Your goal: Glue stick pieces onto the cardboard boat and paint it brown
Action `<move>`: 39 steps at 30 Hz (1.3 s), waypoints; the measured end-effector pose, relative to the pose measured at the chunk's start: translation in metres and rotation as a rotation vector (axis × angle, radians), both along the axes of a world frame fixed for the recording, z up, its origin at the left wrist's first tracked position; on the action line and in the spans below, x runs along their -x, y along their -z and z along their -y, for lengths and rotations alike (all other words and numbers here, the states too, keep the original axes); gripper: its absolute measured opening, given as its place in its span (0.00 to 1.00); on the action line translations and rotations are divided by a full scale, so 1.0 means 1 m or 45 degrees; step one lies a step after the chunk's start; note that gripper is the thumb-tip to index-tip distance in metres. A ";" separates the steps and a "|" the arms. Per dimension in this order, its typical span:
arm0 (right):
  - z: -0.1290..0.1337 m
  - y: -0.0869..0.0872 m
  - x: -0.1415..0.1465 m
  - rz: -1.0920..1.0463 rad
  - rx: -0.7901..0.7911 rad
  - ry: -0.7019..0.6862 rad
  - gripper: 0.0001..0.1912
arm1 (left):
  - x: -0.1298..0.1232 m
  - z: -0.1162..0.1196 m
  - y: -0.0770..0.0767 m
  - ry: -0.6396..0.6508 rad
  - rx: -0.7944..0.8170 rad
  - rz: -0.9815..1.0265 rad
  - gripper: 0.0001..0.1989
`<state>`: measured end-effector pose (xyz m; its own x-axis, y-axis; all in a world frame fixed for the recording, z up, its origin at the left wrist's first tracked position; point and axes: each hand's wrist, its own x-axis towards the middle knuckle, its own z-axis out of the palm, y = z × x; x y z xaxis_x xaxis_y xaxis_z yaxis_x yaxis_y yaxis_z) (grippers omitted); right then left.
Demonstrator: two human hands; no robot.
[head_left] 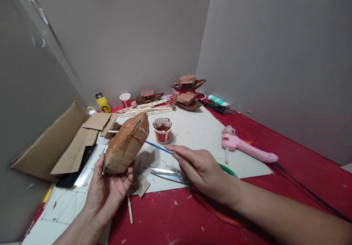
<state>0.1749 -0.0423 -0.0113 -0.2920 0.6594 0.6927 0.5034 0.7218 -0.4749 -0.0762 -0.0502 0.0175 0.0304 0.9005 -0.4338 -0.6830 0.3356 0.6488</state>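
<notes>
A cardboard boat hull (125, 146), partly coated in brown paint, is tilted up in my left hand (110, 190), whose fingers wrap round its lower end. Between the thumb and fingers of my right hand (198, 168) is a thin blue paintbrush (156, 146). Its reddish-brown tip touches the hull's side. Just right of the hull stands a paper cup (162, 130) with brown paint inside. Scissors (170, 175) with open blades lie beneath my right hand, which hides part of them.
Brown model boats (187, 83) and wooden sticks (148, 107) are at the back, near a yellow bottle (103, 103). Cardboard pieces (78, 147) lie left. A pink glue gun (242, 145) with a black cord rests at right on the red table (156, 215).
</notes>
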 end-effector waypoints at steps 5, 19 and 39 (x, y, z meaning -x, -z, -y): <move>-0.002 0.003 -0.003 0.017 -0.227 0.077 0.18 | -0.001 0.002 -0.003 0.009 -0.021 -0.003 0.22; 0.004 0.010 0.006 0.226 -0.256 -0.115 0.23 | -0.001 0.002 -0.003 0.003 -0.021 0.004 0.20; 0.001 -0.002 -0.005 0.106 -0.292 -0.012 0.24 | 0.000 0.002 -0.005 0.024 -0.043 -0.012 0.22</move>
<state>0.1798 -0.0436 -0.0092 -0.3594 0.4846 0.7975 0.5268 0.8107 -0.2553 -0.0760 -0.0517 0.0224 0.0433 0.9141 -0.4032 -0.6708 0.3257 0.6663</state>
